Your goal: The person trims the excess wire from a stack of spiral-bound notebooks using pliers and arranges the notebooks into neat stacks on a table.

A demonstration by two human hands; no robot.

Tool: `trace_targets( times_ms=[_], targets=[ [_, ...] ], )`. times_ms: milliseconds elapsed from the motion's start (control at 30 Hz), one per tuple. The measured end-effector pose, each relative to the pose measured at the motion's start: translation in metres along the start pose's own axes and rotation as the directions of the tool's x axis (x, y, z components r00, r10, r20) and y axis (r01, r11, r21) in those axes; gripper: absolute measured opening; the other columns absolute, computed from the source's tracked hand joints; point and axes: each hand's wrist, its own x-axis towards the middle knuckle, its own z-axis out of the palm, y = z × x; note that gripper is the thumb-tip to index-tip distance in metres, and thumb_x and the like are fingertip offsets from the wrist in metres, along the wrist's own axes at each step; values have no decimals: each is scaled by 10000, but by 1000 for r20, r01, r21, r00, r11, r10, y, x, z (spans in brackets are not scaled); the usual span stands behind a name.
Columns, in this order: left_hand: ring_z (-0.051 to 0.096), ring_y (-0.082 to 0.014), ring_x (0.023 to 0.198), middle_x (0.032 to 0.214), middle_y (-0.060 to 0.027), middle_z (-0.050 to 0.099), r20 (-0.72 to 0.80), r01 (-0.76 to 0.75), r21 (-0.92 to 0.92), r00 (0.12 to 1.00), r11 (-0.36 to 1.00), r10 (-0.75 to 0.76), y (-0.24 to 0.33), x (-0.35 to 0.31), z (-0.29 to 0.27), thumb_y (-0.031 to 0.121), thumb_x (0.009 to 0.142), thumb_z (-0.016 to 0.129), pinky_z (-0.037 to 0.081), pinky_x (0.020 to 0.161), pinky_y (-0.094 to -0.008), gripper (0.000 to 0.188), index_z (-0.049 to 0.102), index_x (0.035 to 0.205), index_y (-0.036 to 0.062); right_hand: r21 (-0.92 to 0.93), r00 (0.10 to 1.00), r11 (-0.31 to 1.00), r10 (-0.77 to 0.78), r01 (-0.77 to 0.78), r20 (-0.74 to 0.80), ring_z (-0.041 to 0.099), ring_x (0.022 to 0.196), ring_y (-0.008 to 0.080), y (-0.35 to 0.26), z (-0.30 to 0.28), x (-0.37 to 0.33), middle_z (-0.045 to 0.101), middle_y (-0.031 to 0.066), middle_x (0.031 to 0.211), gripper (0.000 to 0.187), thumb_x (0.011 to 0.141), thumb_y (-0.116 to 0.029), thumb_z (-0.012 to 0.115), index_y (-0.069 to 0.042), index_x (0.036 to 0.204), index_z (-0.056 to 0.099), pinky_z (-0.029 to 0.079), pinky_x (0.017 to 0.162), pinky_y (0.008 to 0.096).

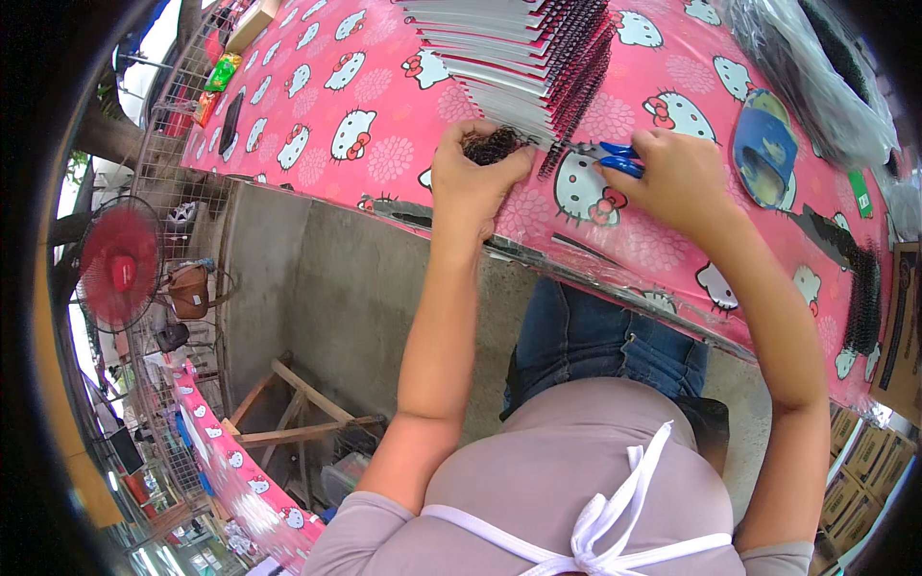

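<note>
Blue-handled pliers (pixel 621 165) are resting clasped in the grip of the right hand (pixel 684 180), beside the notebook stack (pixel 514 67); the left hand (pixel 469 187) is pinching black coils (pixel 491 146) near the surface's (pixel 399 152) front edge.

Plier handles (pixel 622 167) blue; coils (pixel 492 147) black; pages (pixel 488 65) white; tablecloth (pixel 408 110) pink, cat-and-flower print

I'm losing the notebook stack (pixel 499 67) off the top edge, and here the right hand (pixel 684 180) hides the blue-handled pliers' (pixel 620 165) ends.
</note>
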Motion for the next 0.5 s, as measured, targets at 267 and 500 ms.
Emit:
trace_targets(
  times_ms=[267, 500],
  targets=[
    [609, -153, 762, 911, -107, 615, -4, -168, 288, 984, 943, 177, -5, -7, 9, 28, 655, 821, 519, 642, -261, 523, 505, 1063, -52, -9, 987, 1000, 28, -27, 157, 664, 732, 285, -6, 1, 6, 662, 124, 806, 509, 766, -538, 646, -35, 838, 661, 513, 619, 415],
    [617, -181, 816, 922, -118, 635, -10, -196, 466, 974, 863, 226, 10, -14, 4, 147, 630, 845, 513, 730, -285, 542, 550, 1043, -40, -136, 923, 977, -202, 166, -327, 660, 661, 302, 12, 17, -2, 662, 133, 725, 476, 761, -511, 648, -36, 779, 671, 511, 592, 422]
  ],
)
